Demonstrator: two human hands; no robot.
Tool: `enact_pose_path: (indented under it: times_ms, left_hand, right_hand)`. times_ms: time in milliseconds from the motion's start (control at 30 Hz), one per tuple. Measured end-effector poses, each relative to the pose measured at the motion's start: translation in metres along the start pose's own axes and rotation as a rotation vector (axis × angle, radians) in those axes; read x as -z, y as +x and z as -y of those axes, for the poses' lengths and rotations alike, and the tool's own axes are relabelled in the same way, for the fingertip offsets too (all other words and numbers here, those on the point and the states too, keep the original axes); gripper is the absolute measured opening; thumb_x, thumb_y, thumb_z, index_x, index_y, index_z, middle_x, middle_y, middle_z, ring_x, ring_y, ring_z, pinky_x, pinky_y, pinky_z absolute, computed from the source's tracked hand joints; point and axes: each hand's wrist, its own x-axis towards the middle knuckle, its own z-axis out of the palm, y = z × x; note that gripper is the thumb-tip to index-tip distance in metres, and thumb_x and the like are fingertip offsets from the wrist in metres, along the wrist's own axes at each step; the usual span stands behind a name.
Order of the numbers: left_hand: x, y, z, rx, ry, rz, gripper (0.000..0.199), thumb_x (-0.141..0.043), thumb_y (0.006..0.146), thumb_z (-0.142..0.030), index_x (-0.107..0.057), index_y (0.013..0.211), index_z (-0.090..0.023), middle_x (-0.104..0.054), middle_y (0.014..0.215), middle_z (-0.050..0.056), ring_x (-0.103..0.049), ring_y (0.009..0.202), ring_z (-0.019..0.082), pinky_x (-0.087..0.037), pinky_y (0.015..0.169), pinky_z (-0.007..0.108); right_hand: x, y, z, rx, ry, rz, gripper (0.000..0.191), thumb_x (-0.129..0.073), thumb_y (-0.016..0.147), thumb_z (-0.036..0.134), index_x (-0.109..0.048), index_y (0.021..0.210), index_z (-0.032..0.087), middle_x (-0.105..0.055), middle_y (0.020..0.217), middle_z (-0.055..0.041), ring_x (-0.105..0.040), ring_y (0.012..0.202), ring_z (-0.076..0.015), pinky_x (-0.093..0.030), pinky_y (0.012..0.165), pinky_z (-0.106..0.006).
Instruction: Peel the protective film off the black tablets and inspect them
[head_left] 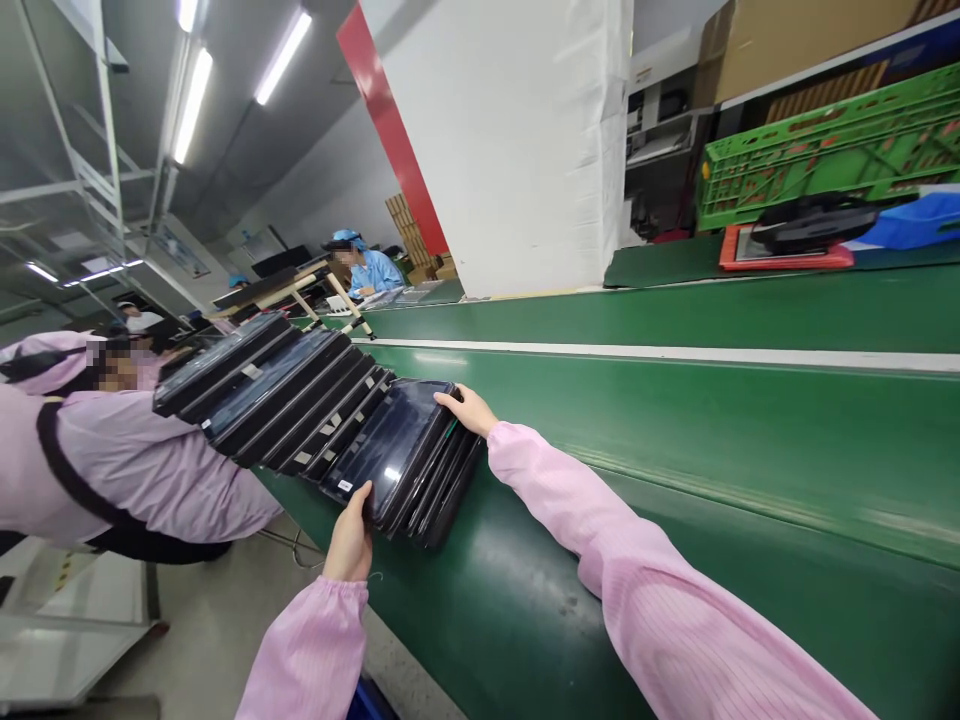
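Observation:
A long leaning row of flat black panels (289, 400) with glossy, screen-like faces lies on the green bench, several with small pale tabs along them. At its right end, the front panel (401, 440) shows a dark shiny face with a small white label near the lower left. My left hand (351, 535) grips the near edge, thumb on the face and fingers hidden beneath. At the far right corner my right hand (469, 410) is closed over the edge, thumb on top. How many panels lie within my grasp, I cannot tell.
The green bench (675, 440) runs to the right, with a white strip along it. A co-worker in pink (142, 450) stands close at left. Behind are a white pillar (525, 150), a green crate (825, 150) and a red tray (787, 258) holding a black object.

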Motion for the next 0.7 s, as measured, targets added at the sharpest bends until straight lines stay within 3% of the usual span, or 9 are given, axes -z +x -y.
enact_pose_path:
  times_ms: [167, 300, 367, 433, 467, 533, 600, 700]
  left_hand:
    - [0.005, -0.012, -0.003, -0.083, -0.079, -0.074, 0.012, -0.062, 0.092, -0.021, -0.073, 0.093, -0.018, -0.075, 0.098, 0.001, -0.068, 0.09, 0.011, -0.053, 0.076, 0.018]
    - [0.017, -0.042, 0.0, -0.201, -0.14, -0.037, 0.012, -0.068, 0.086, -0.023, -0.072, 0.097, -0.02, -0.074, 0.098, 0.001, -0.069, 0.092, 0.013, -0.054, 0.077, 0.02]
    - [0.024, -0.062, 0.015, -0.166, -0.147, 0.044, 0.024, -0.077, 0.078, -0.029, -0.071, 0.099, -0.02, -0.071, 0.08, -0.002, -0.068, 0.076, 0.013, -0.054, 0.067, 0.02]
    - [0.028, -0.085, 0.04, -0.036, -0.091, 0.131, 0.041, -0.087, 0.064, -0.033, -0.071, 0.099, -0.019, -0.06, 0.059, -0.006, -0.06, 0.054, 0.011, -0.049, 0.052, 0.02]
    - [0.027, -0.096, 0.056, 0.015, -0.065, 0.174, 0.047, -0.089, 0.06, -0.033, -0.07, 0.1, -0.018, -0.059, 0.058, -0.006, -0.059, 0.052, 0.011, -0.049, 0.052, 0.02]
    - [0.019, -0.115, 0.087, 0.087, -0.078, 0.253, 0.059, -0.093, 0.053, -0.031, -0.069, 0.105, -0.018, -0.073, 0.083, 0.004, -0.071, 0.076, 0.02, -0.057, 0.073, 0.028]
    - [0.006, -0.128, 0.114, 0.125, -0.111, 0.344, 0.069, -0.095, 0.047, -0.031, -0.067, 0.108, -0.018, -0.074, 0.106, 0.011, -0.071, 0.103, 0.029, -0.053, 0.095, 0.037]
    - [-0.015, -0.128, 0.134, 0.197, -0.071, 0.483, 0.067, -0.093, 0.053, -0.042, -0.065, 0.108, -0.017, -0.07, 0.122, 0.017, -0.066, 0.115, 0.033, -0.047, 0.105, 0.044]
  right_hand:
    - [-0.002, -0.014, 0.026, 0.067, 0.11, -0.058, 0.034, -0.07, 0.087, 0.045, -0.066, 0.107, 0.017, -0.07, 0.108, -0.0062, -0.065, 0.101, -0.0227, -0.05, 0.097, -0.044]
    - [0.014, -0.042, 0.031, 0.091, 0.23, -0.098, 0.046, -0.069, 0.079, 0.048, -0.062, 0.116, 0.021, -0.07, 0.117, -0.0049, -0.065, 0.108, -0.0227, -0.05, 0.098, -0.036]
    - [0.035, -0.068, 0.02, 0.073, 0.255, -0.129, 0.054, -0.067, 0.076, 0.048, -0.06, 0.122, 0.022, -0.068, 0.124, -0.0052, -0.063, 0.115, -0.0238, -0.049, 0.101, -0.036]
    - [0.065, -0.1, 0.003, 0.042, 0.246, -0.149, 0.058, -0.065, 0.073, 0.049, -0.059, 0.124, 0.021, -0.069, 0.125, -0.0058, -0.063, 0.116, -0.0258, -0.049, 0.101, -0.037]
    - [0.081, -0.116, -0.008, 0.02, 0.231, -0.159, 0.057, -0.063, 0.073, 0.05, -0.061, 0.122, 0.021, -0.07, 0.122, -0.0062, -0.063, 0.115, -0.0269, -0.049, 0.1, -0.038]
    - [0.115, -0.147, -0.029, -0.033, 0.173, -0.199, 0.053, -0.061, 0.071, 0.05, -0.064, 0.114, 0.02, -0.072, 0.114, -0.0072, -0.065, 0.111, -0.0297, -0.049, 0.098, -0.04]
    - [0.144, -0.17, -0.048, -0.092, 0.09, -0.25, 0.047, -0.061, 0.067, 0.049, -0.067, 0.104, 0.019, -0.074, 0.106, -0.0078, -0.065, 0.105, -0.032, -0.049, 0.096, -0.042]
    - [0.173, -0.188, -0.067, -0.163, -0.04, -0.331, 0.04, -0.06, 0.067, 0.049, -0.068, 0.094, 0.02, -0.074, 0.096, -0.0077, -0.065, 0.098, -0.033, -0.048, 0.092, -0.043]
